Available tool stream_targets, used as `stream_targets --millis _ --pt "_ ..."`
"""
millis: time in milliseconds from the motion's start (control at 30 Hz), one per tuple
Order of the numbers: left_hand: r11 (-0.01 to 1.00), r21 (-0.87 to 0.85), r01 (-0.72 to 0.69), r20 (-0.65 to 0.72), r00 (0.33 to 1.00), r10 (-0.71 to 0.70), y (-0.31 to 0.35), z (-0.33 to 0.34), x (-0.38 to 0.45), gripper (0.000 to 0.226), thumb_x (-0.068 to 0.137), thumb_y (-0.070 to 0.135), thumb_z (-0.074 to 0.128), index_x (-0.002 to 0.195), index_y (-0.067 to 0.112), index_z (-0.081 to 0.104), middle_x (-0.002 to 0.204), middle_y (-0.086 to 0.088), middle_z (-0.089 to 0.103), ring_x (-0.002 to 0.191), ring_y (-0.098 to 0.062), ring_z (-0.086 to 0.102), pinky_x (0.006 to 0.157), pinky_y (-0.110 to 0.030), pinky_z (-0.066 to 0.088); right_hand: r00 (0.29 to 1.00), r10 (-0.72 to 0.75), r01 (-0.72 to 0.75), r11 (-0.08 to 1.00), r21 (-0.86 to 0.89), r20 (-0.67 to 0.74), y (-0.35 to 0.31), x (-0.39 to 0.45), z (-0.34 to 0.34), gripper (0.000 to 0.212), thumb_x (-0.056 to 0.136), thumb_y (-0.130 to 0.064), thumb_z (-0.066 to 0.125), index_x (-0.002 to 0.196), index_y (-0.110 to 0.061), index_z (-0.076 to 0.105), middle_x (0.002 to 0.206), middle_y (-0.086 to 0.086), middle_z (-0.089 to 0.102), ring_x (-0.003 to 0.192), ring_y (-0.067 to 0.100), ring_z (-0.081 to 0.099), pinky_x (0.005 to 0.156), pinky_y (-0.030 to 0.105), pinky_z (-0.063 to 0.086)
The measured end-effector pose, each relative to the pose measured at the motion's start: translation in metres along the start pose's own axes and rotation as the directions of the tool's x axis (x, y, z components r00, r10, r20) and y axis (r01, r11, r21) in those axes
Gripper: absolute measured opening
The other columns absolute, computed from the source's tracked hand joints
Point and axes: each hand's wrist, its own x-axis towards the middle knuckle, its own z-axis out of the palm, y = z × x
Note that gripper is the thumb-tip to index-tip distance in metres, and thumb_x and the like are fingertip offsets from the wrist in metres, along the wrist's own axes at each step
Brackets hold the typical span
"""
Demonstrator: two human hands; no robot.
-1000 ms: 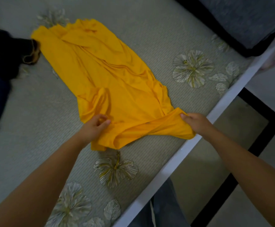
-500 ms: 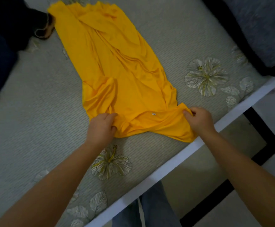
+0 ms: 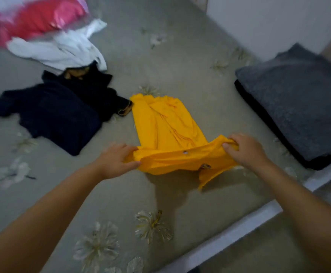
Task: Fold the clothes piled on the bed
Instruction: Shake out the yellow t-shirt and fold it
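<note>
A yellow garment lies lengthwise on the grey flowered bed sheet. Its near end is lifted off the sheet and stretched between my hands. My left hand pinches the near left corner. My right hand grips the near right corner, with cloth bunched under its fingers. A loose flap of the garment hangs down below my right hand. A small tag shows on the raised edge.
Dark navy and black clothes lie left of the yellow garment. Behind them are a white garment and a pink one. A grey pillow sits at the right. The bed's white edge runs along the lower right.
Both hands have raised the garment's near end off the sheet and pulled it taut. The view has tilted up, so the other clothes now show.
</note>
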Motion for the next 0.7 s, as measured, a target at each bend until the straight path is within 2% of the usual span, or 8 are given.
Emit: stream_targets --millis 100,167,233,333,367,500,600,700 --pt "0.993 0.102 0.061 -0.294 0.955 -0.029 -0.004 -0.072 -0.032 0.084 0.069 0.064 0.008 0.136 0.023 0.037 0.115 -0.005 0.042 0.11 -0.023 0.036 0.086 -0.031 0.027 0.965 -0.209 0.22 0.974 0.055 -0.16 -0.048 0.021 -0.045 0.043 0.071 -0.036 0.041 0.079 -0.001 0.065 0.071 0.013 0.057 0.082 0.039 0.056 0.062 0.035 0.036" --pt "0.987 0.143 0.075 -0.486 0.874 0.004 -0.005 -0.114 -0.057 0.09 0.066 0.063 0.001 0.134 0.02 0.042 0.109 -0.007 0.045 0.101 -0.024 0.039 0.077 -0.03 0.024 0.888 -0.32 0.355 0.933 0.051 -0.329 -0.083 0.031 -0.073 0.044 0.075 -0.035 0.034 0.065 0.0 0.059 0.058 0.004 0.046 0.068 0.037 0.053 0.054 0.029 0.027" --pt "0.987 0.158 0.025 -0.676 0.731 0.09 -0.012 -0.15 -0.084 0.073 0.078 0.052 0.014 0.12 0.01 0.057 0.093 -0.011 0.053 0.086 -0.026 0.047 0.071 -0.031 0.029 0.772 -0.384 0.418 0.907 -0.051 -0.506 -0.119 0.037 -0.101 0.041 0.078 -0.025 0.034 0.061 0.006 0.056 0.057 0.019 0.05 0.062 0.036 0.053 0.057 0.032 0.023" --pt "0.966 0.259 -0.018 -0.84 0.489 0.234 -0.024 -0.185 -0.13 0.04 0.089 0.03 0.039 0.092 0.001 0.068 0.067 -0.013 0.06 0.06 -0.031 0.059 0.055 -0.034 0.045 0.571 -0.388 0.387 0.904 -0.179 -0.723 -0.17 0.027 -0.136 0.032 0.081 -0.014 0.037 0.066 0.007 0.055 0.062 0.024 0.052 0.068 0.029 0.041 0.06 0.034 0.022" --pt "0.958 0.286 -0.017 -0.867 0.421 0.266 -0.025 -0.194 -0.147 0.038 0.093 0.029 0.039 0.09 0.003 0.067 0.062 -0.012 0.059 0.055 -0.029 0.058 0.053 -0.032 0.042 0.519 -0.386 0.369 0.906 -0.208 -0.763 -0.184 0.02 -0.145 0.031 0.082 -0.013 0.037 0.069 0.007 0.056 0.064 0.024 0.052 0.069 0.028 0.038 0.06 0.034 0.022" --pt "0.899 0.434 0.054 -0.895 0.146 0.423 -0.026 -0.225 -0.22 0.028 0.1 0.03 0.029 0.098 0.014 0.051 0.057 -0.011 0.057 0.05 -0.025 0.054 0.05 -0.028 0.038 0.324 -0.406 0.344 0.892 -0.293 -0.855 -0.24 -0.026 -0.172 0.028 0.086 -0.013 0.038 0.075 0.005 0.056 0.064 0.025 0.052 0.062 0.033 0.048 0.058 0.035 0.024" --pt "0.859 0.478 0.182 -0.877 0.042 0.478 -0.03 -0.238 -0.272 0.029 0.1 0.03 0.027 0.104 0.013 0.05 0.061 -0.012 0.057 0.056 -0.026 0.052 0.058 -0.032 0.028 0.202 -0.435 0.314 0.877 -0.363 -0.877 -0.275 -0.064 -0.184 0.025 0.088 -0.015 0.039 0.078 0.002 0.055 0.065 0.024 0.054 0.061 0.035 0.052 0.057 0.033 0.036" --pt "0.822 0.458 0.337 -0.869 -0.023 0.494 -0.039 -0.241 -0.312 0.034 0.1 0.033 0.022 0.113 0.015 0.048 0.069 -0.011 0.051 0.068 -0.022 0.036 0.06 -0.033 0.021 0.104 -0.49 0.266 0.852 -0.45 -0.866 -0.3 -0.096 -0.189 0.019 0.089 -0.018 0.039 0.081 -0.005 0.05 0.066 0.021 0.054 0.063 0.033 0.052 0.059 0.033 0.023"
